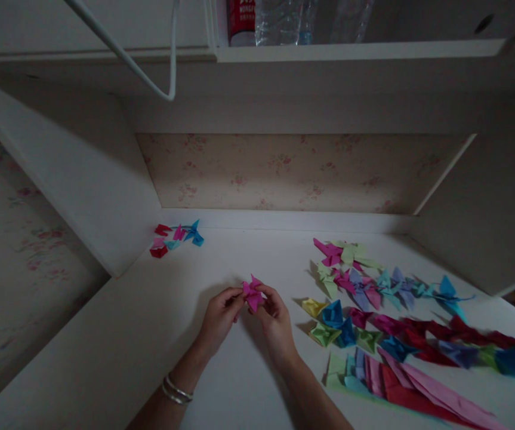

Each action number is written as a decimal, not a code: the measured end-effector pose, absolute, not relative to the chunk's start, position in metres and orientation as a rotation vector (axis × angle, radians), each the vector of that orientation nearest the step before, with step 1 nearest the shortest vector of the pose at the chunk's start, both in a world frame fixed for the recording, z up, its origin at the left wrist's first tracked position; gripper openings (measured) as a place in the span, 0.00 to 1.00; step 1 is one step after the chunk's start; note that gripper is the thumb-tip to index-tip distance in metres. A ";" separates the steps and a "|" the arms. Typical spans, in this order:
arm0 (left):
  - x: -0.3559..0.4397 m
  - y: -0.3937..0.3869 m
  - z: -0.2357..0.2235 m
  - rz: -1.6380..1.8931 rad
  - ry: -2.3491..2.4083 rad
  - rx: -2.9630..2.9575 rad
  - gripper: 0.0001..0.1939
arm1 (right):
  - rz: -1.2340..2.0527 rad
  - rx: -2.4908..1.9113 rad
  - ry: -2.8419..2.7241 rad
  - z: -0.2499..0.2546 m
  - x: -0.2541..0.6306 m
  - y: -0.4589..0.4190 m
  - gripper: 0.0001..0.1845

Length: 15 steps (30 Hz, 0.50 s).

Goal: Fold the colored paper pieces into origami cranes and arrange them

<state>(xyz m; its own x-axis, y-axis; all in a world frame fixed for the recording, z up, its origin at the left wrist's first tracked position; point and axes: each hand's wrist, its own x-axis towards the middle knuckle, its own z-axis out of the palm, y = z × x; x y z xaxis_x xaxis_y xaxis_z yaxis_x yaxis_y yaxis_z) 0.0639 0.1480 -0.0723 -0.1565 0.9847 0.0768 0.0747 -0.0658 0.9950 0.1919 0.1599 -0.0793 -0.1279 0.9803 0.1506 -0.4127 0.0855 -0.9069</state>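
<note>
A small magenta folded-paper origami piece (pixel 253 294) with several pointed tips is held up over the white table, between both hands. My left hand (pixel 222 313) pinches its left side with thumb and forefinger; two silver bangles (pixel 177 389) circle that wrist. From the other side my right hand (pixel 275 319) grips the right edge, thumb below and forefinger above. Closest to the right hand lie a yellow folded piece (pixel 314 307) and a green folded piece (pixel 324 334). The fingertips partly cover the magenta paper, so its full shape is hidden.
Rows of coloured origami (pixel 386 286) and overlapping folded paper strips (pixel 400 382) cover the table's right side. A small origami cluster (pixel 172 237) sits at the back left. Overhead are a shelf (pixel 355 52) with bottles and a hanging white cable (pixel 127 60). Side panels flank the table.
</note>
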 end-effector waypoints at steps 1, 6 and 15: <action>0.062 0.149 -0.073 1.366 1.381 1.230 0.18 | 1.355 -0.773 -1.054 -0.081 0.192 0.158 0.18; 0.046 0.159 -0.073 1.540 1.617 1.153 0.21 | 1.106 -1.087 -1.323 -0.089 0.185 0.136 0.05; 0.090 0.222 -0.045 1.233 1.431 1.821 0.14 | 0.784 -0.799 -2.351 -0.088 0.178 0.115 0.06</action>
